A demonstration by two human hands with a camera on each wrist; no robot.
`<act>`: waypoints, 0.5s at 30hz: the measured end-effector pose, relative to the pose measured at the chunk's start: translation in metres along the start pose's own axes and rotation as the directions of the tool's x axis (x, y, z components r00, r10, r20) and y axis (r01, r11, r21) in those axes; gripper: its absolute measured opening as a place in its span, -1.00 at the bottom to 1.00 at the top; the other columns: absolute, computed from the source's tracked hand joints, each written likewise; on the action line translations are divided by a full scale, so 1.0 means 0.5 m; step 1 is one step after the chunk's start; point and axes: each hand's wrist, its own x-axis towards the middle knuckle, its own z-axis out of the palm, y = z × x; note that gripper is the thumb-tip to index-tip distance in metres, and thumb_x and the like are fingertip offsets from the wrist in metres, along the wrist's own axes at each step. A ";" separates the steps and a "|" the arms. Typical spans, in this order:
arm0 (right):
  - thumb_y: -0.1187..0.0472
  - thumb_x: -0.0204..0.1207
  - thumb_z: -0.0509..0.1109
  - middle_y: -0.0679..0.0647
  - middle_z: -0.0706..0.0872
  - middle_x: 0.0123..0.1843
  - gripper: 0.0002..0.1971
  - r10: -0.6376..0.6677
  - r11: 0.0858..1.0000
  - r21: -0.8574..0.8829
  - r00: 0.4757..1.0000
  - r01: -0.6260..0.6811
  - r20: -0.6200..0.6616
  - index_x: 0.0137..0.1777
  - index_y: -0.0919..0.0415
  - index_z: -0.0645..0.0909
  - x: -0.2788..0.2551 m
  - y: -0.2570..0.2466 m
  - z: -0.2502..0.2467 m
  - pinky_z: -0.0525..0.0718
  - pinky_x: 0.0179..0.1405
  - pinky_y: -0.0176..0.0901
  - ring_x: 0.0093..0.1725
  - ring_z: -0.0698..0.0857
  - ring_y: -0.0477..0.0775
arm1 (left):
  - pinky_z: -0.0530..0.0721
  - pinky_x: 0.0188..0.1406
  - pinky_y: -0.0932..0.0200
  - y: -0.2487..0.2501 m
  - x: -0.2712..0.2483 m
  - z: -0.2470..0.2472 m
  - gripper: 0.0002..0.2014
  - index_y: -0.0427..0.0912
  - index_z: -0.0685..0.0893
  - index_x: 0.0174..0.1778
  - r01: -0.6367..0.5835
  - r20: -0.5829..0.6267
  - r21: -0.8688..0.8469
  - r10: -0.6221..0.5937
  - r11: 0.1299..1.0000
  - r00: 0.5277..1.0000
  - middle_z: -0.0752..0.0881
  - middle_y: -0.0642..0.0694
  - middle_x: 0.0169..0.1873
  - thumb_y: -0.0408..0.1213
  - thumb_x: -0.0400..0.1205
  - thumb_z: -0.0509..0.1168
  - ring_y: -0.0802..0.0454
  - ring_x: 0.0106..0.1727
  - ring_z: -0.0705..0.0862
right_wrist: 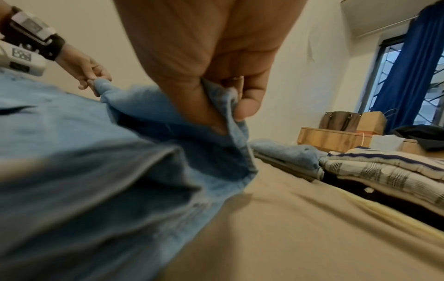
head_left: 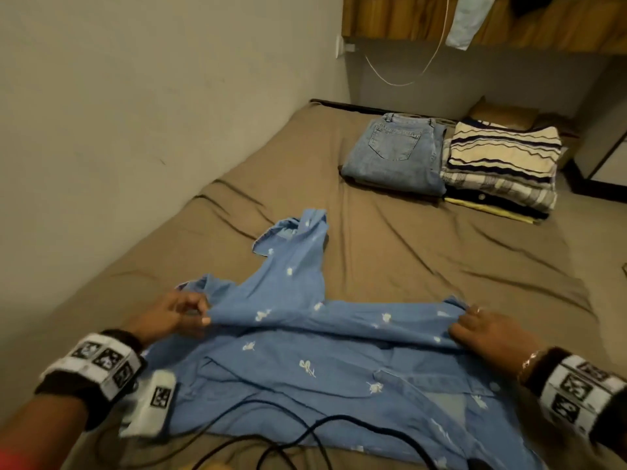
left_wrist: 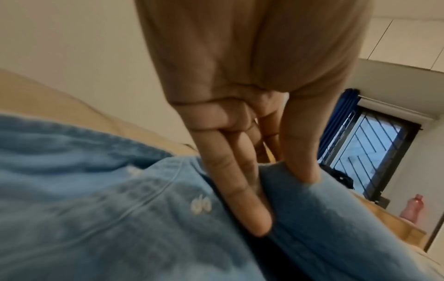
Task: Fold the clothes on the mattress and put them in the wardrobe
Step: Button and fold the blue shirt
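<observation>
A light blue shirt (head_left: 305,364) with small white embroidered motifs lies spread on the brown mattress (head_left: 424,262) in front of me. One sleeve reaches away toward the wall. My left hand (head_left: 185,317) pinches a raised fold of the shirt (left_wrist: 324,218) at its left side, thumb against fingers. My right hand (head_left: 475,327) grips the same fold at its right end, and the cloth (right_wrist: 225,117) bunches between thumb and fingers. The fold stretches taut between both hands, just above the rest of the shirt.
Folded jeans (head_left: 397,154) and a stack of folded striped and checked clothes (head_left: 502,171) sit at the mattress's far right. The wall (head_left: 135,113) runs along the left. Black cables (head_left: 271,439) trail over the shirt's near edge. A wooden unit (head_left: 475,22) hangs above.
</observation>
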 end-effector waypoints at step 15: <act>0.24 0.24 0.42 -0.13 0.53 -0.24 -0.75 0.104 0.936 0.311 0.973 -0.166 0.207 -0.24 -0.15 0.49 -0.064 -0.030 -0.057 0.50 -0.28 -0.30 -0.32 0.53 -0.12 | 0.51 -0.34 0.45 -0.041 -0.094 0.035 -0.81 -0.42 0.69 -0.36 -0.142 -0.080 0.339 0.179 0.930 0.981 0.71 -0.15 -0.42 -0.41 0.55 0.38 0.18 -0.41 0.64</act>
